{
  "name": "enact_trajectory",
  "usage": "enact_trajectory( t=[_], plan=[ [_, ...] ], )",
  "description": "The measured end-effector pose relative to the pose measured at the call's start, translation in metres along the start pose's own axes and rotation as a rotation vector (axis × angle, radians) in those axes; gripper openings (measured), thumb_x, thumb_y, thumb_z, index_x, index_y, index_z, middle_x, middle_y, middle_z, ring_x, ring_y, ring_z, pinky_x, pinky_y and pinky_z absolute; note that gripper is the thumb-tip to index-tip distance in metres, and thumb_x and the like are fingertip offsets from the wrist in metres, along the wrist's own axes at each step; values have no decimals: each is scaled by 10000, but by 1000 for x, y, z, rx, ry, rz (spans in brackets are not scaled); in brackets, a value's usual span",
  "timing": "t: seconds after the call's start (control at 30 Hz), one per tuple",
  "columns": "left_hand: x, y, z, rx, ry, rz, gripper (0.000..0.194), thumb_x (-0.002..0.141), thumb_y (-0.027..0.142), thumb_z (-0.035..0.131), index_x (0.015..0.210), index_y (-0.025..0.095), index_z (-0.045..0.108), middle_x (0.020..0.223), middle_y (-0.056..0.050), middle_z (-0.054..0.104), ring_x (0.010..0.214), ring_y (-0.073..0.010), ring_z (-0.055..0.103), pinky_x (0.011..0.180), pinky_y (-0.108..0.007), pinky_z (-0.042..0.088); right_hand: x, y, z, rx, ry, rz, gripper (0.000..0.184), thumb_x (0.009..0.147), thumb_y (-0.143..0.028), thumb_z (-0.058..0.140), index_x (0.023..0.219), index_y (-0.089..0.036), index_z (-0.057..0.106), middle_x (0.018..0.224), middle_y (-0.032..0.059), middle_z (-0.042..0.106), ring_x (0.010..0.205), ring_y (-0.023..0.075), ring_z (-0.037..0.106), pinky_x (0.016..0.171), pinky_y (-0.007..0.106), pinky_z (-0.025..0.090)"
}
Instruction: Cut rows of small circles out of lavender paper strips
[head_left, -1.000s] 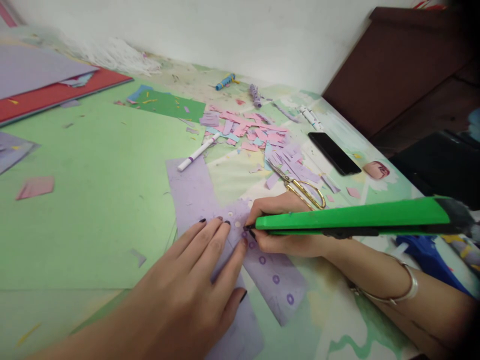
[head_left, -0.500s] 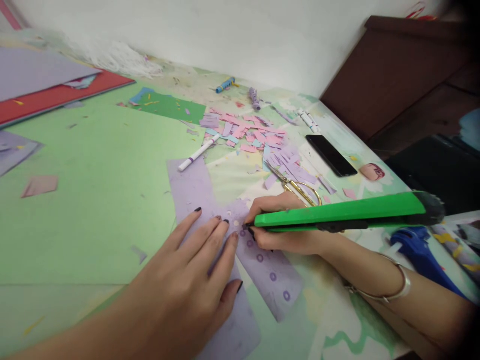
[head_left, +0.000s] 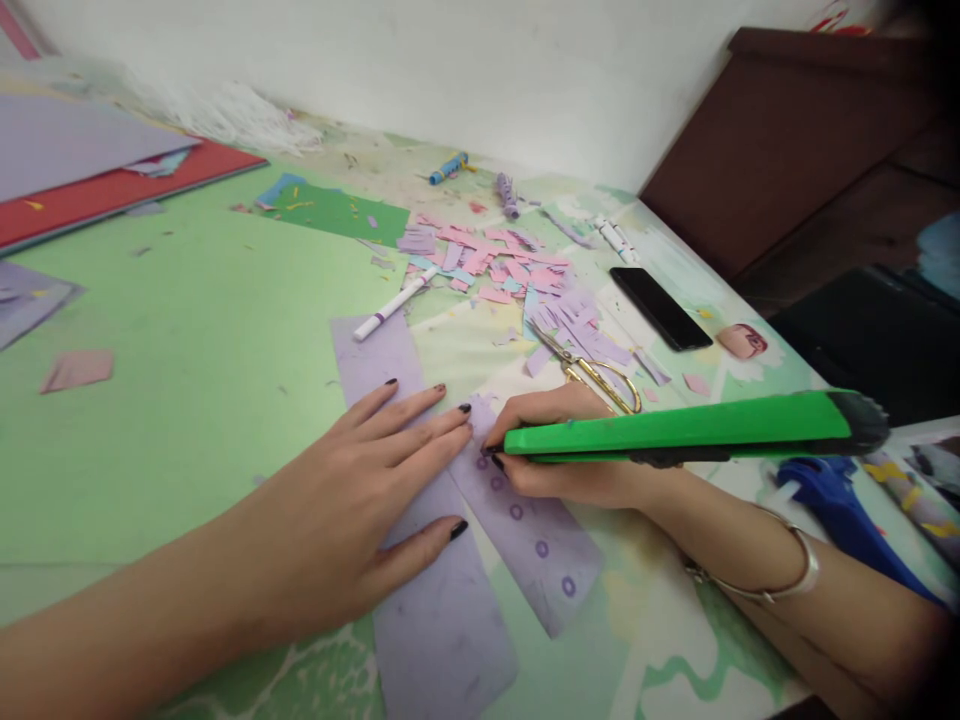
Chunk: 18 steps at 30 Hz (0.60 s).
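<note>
My left hand (head_left: 375, 490) lies flat, fingers stretched out, over a long purple paper strip (head_left: 450, 640), its fingertips reaching the edge of a second purple piece (head_left: 559, 565). That second piece bears a row of small dark-purple rings. My right hand (head_left: 559, 450) is closed round a green utility knife (head_left: 675, 425) with a black end, held like a pen. The knife's tip meets the second piece near the top of the ring row; the fingers partly hide the blade. Just beyond my right hand lie gold-handled scissors (head_left: 600, 380).
A white marker (head_left: 394, 305) rests across the strip's far end. Pink and purple paper scraps (head_left: 510, 265) are heaped behind. A black phone (head_left: 660, 308) lies at the right, and a blue glue gun (head_left: 832, 510) beside my right forearm. Green sheets (head_left: 187, 400) cover the left.
My left hand has shifted up and turned, its fingers now pointing more to the right and its thumb spread away. My right hand stays at nearly the same spot with the knife.
</note>
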<state>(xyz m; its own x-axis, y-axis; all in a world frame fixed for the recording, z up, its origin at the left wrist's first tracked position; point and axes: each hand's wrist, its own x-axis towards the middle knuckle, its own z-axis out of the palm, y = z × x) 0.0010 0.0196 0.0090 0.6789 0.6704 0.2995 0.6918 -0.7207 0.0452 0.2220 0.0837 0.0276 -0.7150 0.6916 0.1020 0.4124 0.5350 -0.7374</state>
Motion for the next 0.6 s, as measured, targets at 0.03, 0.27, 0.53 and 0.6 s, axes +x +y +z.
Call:
enact_trajectory(
  t=[0.03,0.27,0.53,0.6],
  plan=[
    [0,-2,-1,4,-14,5,545,911,432,446,1365,130,432,1364,-90,547,1308,-304,435,1030,-541,391,-1,1,0,16,-16,1,143,686,-89,620,792,-157,688,647,-40,646,577,67,556,561,143,430],
    [-3,-7,-7,-35,-56,28,547,890,456,481,1359,178,444,1335,-92,575,1316,-286,429,1123,-530,248,-10,-1,-5,58,-65,26,111,785,-194,648,882,-190,702,675,-54,657,587,70,581,532,149,419],
    [-1,-7,-3,-183,-53,-110,669,844,442,540,1412,151,340,1425,-129,463,1360,-339,320,1086,-542,323,-11,-2,-8,68,-96,21,118,814,-229,642,899,-183,708,690,-51,653,608,68,573,550,152,412],
    [1,-11,-3,-297,-72,-200,719,817,462,572,1424,182,306,1450,-121,421,1362,-337,311,1072,-524,355,-11,-2,-8,69,-87,25,123,810,-218,641,907,-185,711,701,-49,666,618,70,586,552,149,413]
  ],
)
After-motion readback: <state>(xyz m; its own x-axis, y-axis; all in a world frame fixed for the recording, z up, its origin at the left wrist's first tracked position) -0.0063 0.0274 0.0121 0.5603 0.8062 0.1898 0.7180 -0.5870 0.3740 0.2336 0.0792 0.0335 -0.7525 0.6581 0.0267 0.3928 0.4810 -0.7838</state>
